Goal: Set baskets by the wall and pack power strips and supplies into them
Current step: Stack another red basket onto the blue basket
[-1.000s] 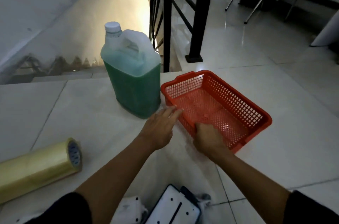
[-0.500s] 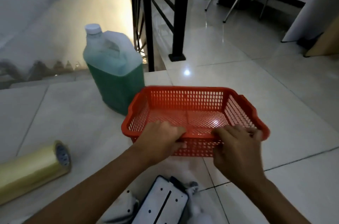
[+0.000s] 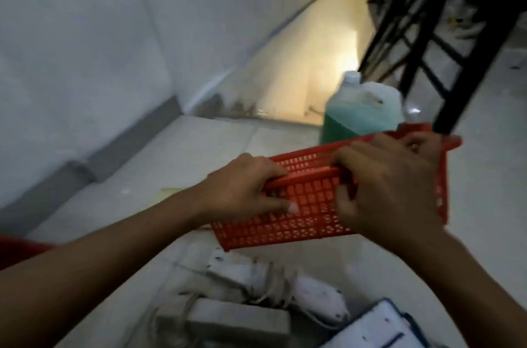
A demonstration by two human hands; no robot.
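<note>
Pale tiled floor (image 3: 216, 145) carries a green-liquid jug (image 3: 362, 116) and white power strips (image 3: 285, 287).

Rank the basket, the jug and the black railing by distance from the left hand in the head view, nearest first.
1. Basket: gripped by the left hand at its near rim.
2. Jug: standing just behind the basket, to the hand's upper right.
3. Railing: behind the jug, at the far right.

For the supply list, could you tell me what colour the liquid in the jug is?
Green, seen in the head view inside the jug.
</note>
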